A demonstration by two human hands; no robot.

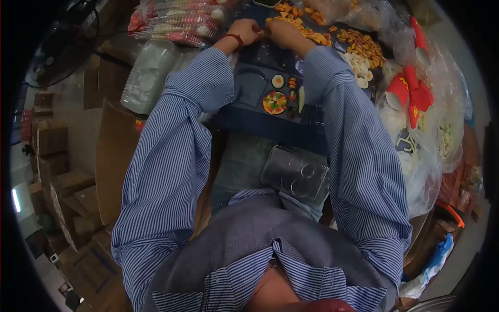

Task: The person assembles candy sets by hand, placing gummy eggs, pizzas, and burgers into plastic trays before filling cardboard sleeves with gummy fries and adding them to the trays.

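My left hand (247, 30), with a red band on its wrist, and my right hand (283, 32) meet at the far edge of a dark blue tray (254, 88). Both are closed over small orange and yellow candy pieces (306, 28) heaped there; which piece each hand grips is too small to tell. On the tray nearer to me lie a round pizza-shaped candy (275, 102), a fried-egg-shaped candy (278, 81) and a few small pieces (292, 83). Both sleeves are blue and white striped.
Clear plastic bags hold red cone-shaped pieces (410, 91) and white candies on the right. Packed trays (179, 23) are stacked at the far left. A clear moulded plastic tray (295, 174) rests on my lap. Cardboard boxes (67, 182) stand on the floor to the left.
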